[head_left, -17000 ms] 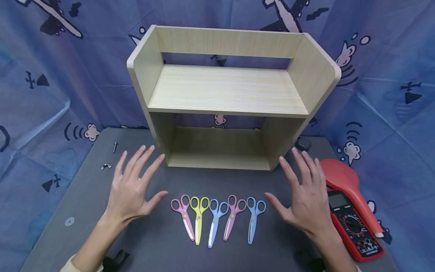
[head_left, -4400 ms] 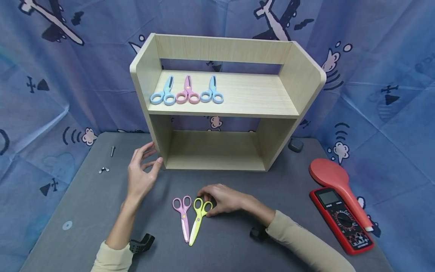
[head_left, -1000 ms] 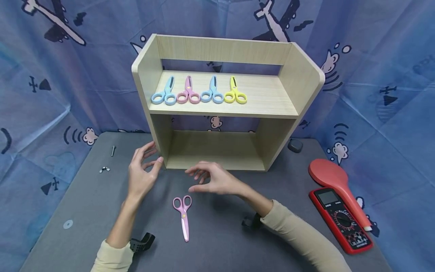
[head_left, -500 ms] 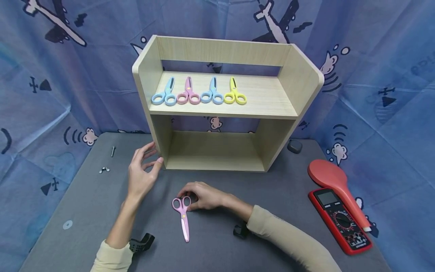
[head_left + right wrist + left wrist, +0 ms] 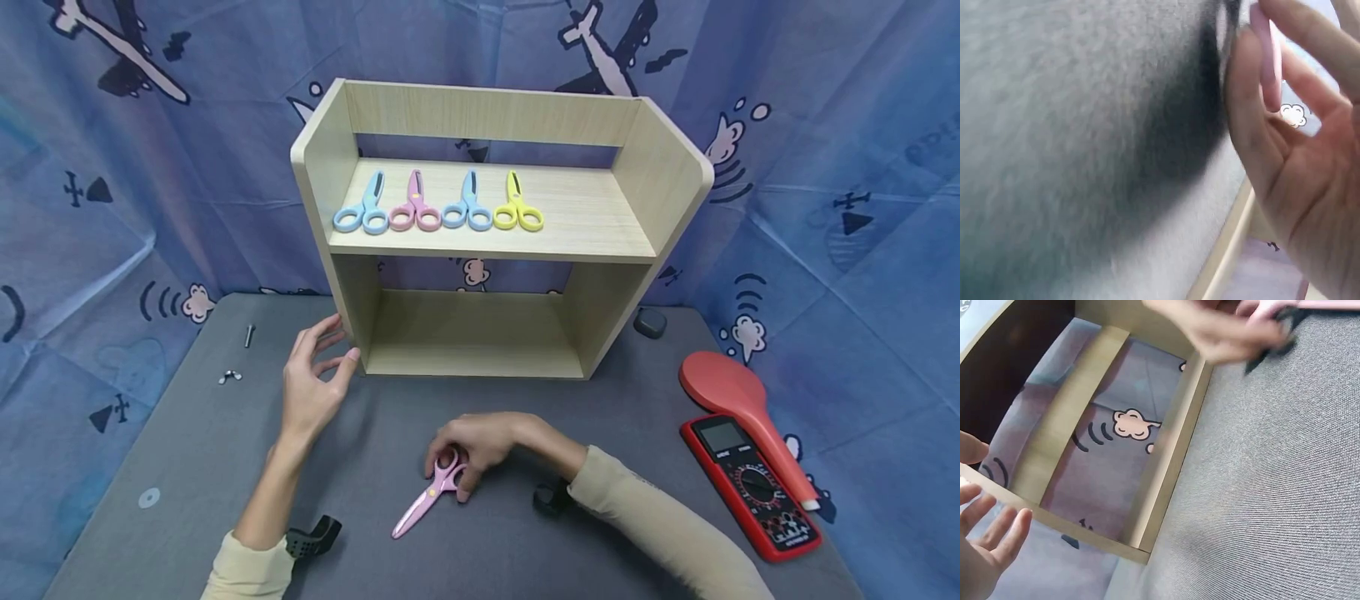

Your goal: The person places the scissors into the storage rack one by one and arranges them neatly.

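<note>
My right hand [image 5: 480, 446] pinches a pair of pink scissors [image 5: 429, 500] by the handle loops, low over the grey table, blades angled toward the front left. In the right wrist view the thumb and fingers close on the pink handle [image 5: 1266, 59]. My left hand [image 5: 315, 383] rests with loosely bent fingers at the lower left side of the wooden shelf [image 5: 491, 246], holding nothing. On the upper board, in a row from the left, lie blue scissors [image 5: 367, 204], pink scissors [image 5: 415, 204], blue scissors [image 5: 468, 204] and yellow scissors [image 5: 517, 204], blades to the back.
To the right lie a red multimeter [image 5: 750, 487], a red paddle-shaped thing [image 5: 727, 387] and a small black object [image 5: 650, 322]. A bolt [image 5: 250, 335], a wing nut [image 5: 230, 377] and a washer [image 5: 149, 497] are on the left. A patterned blue cloth [image 5: 825, 208] hangs behind.
All but one pair of scissors have gone from table to upper board, the yellow pair latest. The right hand has just gripped the last pink pair and swung it rightward. The left hand stays put.
</note>
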